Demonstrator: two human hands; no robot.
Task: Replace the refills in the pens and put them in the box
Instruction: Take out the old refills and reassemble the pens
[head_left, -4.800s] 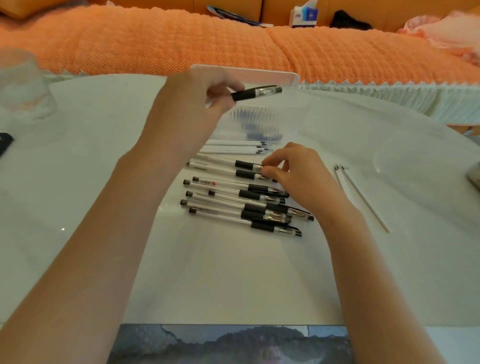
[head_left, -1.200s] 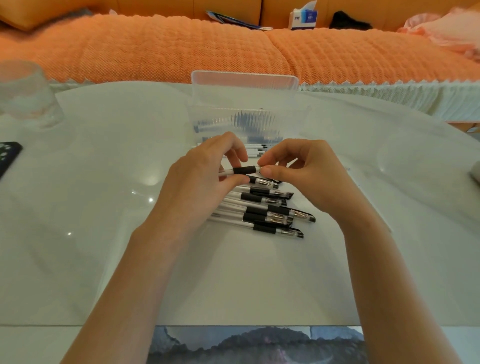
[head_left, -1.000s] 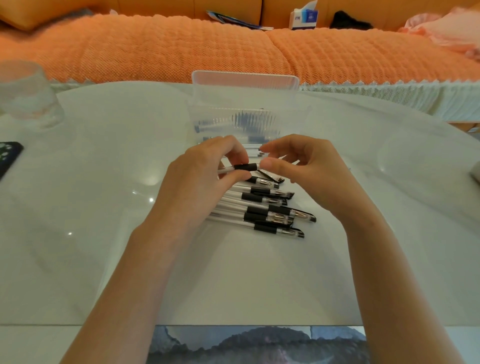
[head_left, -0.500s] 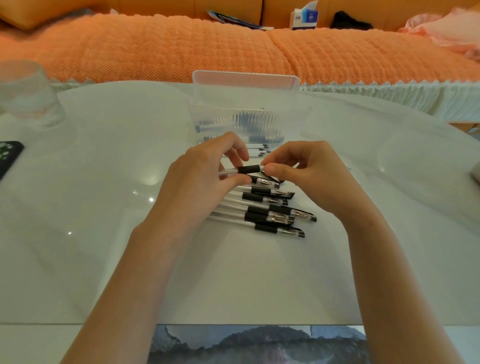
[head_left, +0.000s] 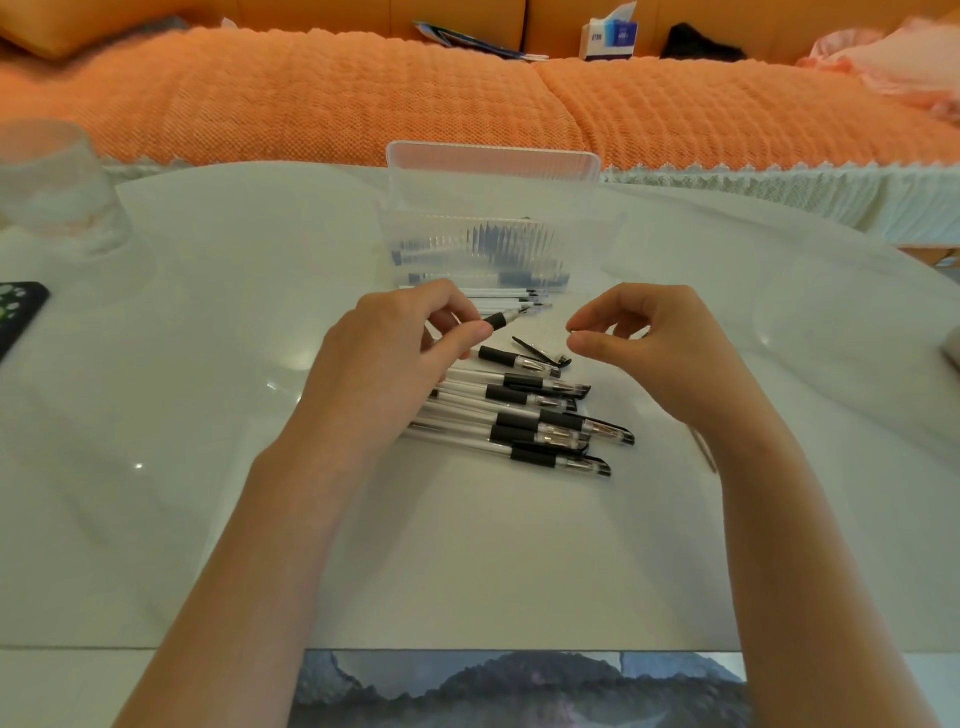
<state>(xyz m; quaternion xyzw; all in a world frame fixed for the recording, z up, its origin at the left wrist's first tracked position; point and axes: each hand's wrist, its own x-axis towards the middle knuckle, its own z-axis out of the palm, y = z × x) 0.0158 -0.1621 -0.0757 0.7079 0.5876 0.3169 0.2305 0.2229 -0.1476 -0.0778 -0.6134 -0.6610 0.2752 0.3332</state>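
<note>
Single head-worn wide-angle view, looking forward and down over white table (head_left: 156, 519), close; orange sofa (head_left: 363, 93) at far edge

My left hand (head_left: 395, 353) and right hand (head_left: 660, 348) are both bare. Behind each wrist a bare forearm runs back toward me, the left forearm (head_left: 270, 545) and the right forearm (head_left: 795, 545) alike slim and smooth. At the front of my right hand the thumbnail (head_left: 577, 339) looks short and plain.
</note>
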